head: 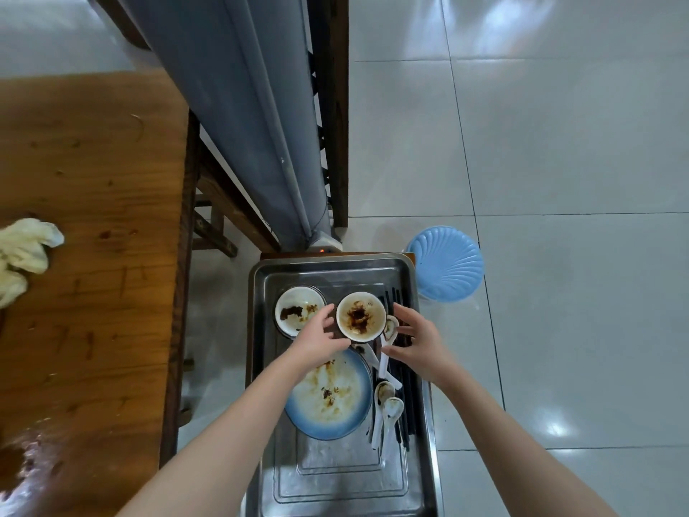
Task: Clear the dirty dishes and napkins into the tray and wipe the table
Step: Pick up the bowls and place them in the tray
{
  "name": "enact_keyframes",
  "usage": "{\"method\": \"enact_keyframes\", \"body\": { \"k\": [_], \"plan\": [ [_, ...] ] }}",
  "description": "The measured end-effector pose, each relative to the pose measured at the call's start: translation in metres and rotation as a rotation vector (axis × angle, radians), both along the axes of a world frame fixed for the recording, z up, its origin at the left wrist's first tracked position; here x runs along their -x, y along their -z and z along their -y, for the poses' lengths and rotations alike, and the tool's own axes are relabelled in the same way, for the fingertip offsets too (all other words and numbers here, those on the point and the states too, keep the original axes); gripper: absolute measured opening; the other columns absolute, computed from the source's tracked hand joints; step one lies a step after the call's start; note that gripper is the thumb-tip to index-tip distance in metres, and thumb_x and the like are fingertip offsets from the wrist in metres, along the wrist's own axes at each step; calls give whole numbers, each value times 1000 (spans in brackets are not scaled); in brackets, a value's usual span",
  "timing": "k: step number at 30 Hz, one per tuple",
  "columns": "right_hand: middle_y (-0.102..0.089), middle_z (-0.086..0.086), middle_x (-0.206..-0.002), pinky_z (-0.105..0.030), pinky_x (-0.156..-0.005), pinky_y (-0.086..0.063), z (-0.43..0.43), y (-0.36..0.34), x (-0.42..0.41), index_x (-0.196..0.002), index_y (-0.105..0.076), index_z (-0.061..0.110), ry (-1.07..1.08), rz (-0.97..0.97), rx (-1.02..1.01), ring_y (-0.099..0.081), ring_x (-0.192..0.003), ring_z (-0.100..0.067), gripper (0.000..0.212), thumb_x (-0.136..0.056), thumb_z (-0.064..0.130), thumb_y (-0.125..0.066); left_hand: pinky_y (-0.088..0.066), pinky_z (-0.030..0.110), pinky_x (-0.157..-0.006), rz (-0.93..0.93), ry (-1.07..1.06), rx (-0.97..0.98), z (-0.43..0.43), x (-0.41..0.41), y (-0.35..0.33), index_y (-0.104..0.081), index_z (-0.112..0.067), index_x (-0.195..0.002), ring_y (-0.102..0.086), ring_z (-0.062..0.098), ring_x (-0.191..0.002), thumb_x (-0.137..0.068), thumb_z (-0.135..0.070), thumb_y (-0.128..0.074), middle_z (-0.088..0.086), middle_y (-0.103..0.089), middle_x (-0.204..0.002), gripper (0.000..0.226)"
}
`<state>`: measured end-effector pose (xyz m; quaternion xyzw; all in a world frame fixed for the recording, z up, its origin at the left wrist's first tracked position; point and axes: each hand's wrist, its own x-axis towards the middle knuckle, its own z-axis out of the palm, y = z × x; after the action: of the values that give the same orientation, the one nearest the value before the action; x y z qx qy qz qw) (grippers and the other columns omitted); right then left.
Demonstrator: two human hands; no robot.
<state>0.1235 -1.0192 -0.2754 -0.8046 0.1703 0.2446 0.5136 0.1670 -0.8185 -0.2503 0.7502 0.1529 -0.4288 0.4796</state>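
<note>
Flanking the stained small bowl (361, 317) in the metal tray (335, 479), the left hand (320, 337) and right hand (414, 341) hover with fingers loosely spread, gripping nothing; whether they touch its rim I cannot tell; a second bowl (298, 311) sits just left, a blue plate (328, 397) nearer, spoons (387, 408) and black chopsticks (406, 404) along the right; a crumpled cloth (22, 255) lies on the wooden table (93, 162)
</note>
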Motion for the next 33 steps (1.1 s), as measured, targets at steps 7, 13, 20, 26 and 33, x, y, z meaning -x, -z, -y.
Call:
{"method": "enact_keyframes", "body": {
  "k": [7,13,20,26,33],
  "plan": [
    [-52,11,-128,-11,-81,-44,3,-83,26,-139,-45,21,41,91,20,-52,-106,-5,75,-73,13,-81,-47,18,-76,117,-25,42,-13,27,-71,-31,-25,-147,-59,10,-105,-86,-12,-70,5,-47,-142,73],
    [-59,6,-122,-12,-82,-43,-7,-142,58,-134,-51,20,92,161,6,-57,-107,-9,62,-79,16,-77,-49,16,-74,212,-66,64,-30,69,-129,-42,-26,-140,-64,8,-96,-84,-14,-73,1,-57,-123,65],
    [-62,20,-101,-4,-75,-42,-35,-198,79,-116,-55,37,130,271,-38,-57,-95,11,48,-80,11,-74,-49,15,-74,299,-171,81,-65,105,-186,-47,-27,-132,-64,11,-97,-83,-11,-73,-3,-61,-115,58],
    [-64,11,-106,-9,-80,-44,-70,-238,81,-121,-55,30,64,342,-33,-60,-100,-2,50,-80,9,-74,-44,8,-65,395,-243,32,-106,129,-229,-47,-32,-130,-60,1,-95,-84,-17,-73,-9,-61,-113,55],
    [-62,10,-112,-27,-95,-48,-128,-272,71,-129,-55,24,-39,413,-18,-59,-104,-4,53,-81,12,-74,-45,23,-88,467,-329,-4,-162,149,-263,-49,-30,-131,-56,12,-109,-86,-16,-71,-3,-61,-117,52]
  ]
}}
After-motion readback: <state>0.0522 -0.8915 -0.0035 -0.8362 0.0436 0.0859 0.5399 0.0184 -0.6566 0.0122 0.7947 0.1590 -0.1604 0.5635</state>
